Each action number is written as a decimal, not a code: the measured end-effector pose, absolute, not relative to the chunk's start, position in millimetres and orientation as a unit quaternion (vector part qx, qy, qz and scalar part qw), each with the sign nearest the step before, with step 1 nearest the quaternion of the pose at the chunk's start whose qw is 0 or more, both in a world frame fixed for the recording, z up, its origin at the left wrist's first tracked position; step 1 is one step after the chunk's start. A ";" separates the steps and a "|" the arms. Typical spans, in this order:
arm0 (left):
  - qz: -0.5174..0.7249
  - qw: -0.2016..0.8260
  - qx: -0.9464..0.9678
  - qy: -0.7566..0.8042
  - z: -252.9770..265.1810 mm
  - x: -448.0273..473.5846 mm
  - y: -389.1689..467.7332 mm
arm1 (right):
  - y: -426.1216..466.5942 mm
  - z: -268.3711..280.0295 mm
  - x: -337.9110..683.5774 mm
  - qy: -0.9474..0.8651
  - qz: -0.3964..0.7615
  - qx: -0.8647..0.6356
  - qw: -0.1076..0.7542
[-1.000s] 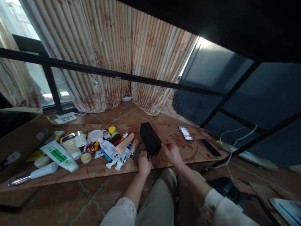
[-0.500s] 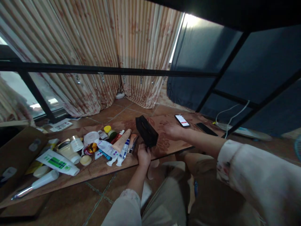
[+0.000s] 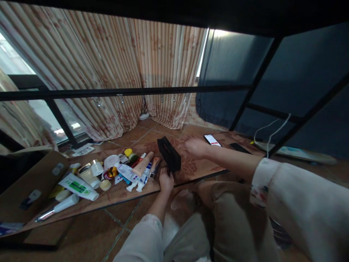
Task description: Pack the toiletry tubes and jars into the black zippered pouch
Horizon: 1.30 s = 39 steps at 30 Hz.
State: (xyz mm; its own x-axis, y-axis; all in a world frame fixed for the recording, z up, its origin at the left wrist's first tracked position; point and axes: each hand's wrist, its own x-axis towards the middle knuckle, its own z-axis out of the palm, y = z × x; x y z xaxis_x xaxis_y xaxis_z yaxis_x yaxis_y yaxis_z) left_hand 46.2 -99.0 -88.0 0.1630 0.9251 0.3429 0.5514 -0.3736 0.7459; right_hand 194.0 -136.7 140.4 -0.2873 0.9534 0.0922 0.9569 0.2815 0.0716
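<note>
A black pouch (image 3: 169,154) stands tilted on the cloth-covered board (image 3: 201,167), a long slit showing along its upper side. My left hand (image 3: 165,180) is closed on its lower near corner. To the right of the pouch, my right hand (image 3: 194,147) hovers over the cloth, apart from it; motion smears its fingers. Left of the pouch lies a pile of tubes and jars, among them a peach-coloured tube (image 3: 143,163), a white and purple tube (image 3: 127,171), a yellow-lidded jar (image 3: 128,152) and a white tube with green print (image 3: 78,186).
A lit phone (image 3: 212,140) and a dark phone (image 3: 239,147) lie at the right end of the board. A cardboard box (image 3: 40,185) stands at the left. A black metal bar (image 3: 163,90) crosses before the curtains (image 3: 109,54). A white cable (image 3: 278,129) hangs at the right.
The view has tilted up and shifted slightly left. My right hand has moved a little toward the pouch. My left hand keeps its hold on the pouch's corner.
</note>
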 end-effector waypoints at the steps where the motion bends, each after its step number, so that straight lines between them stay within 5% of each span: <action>1: 0.399 0.232 0.728 0.507 -87.7 45.9 -98.9 | -138.1 140.8 196.4 -0.801 -0.059 -0.595 0.018; 11: 0.387 0.212 0.740 0.507 -82.8 45.0 -100.8 | -97.5 94.6 184.8 -0.787 0.016 -0.607 0.113; 21: 0.439 0.347 0.659 0.502 -66.4 29.9 -97.3 | -31.1 60.9 192.2 -0.772 0.116 -0.623 0.045; 28: 0.373 0.164 0.796 0.447 5.6 28.5 -65.2 | -22.0 74.8 214.4 -0.837 0.096 -0.538 0.021; 39: 0.248 0.087 0.870 0.418 5.9 69.7 -69.8 | -2.6 68.2 228.1 -0.703 0.043 -0.708 0.055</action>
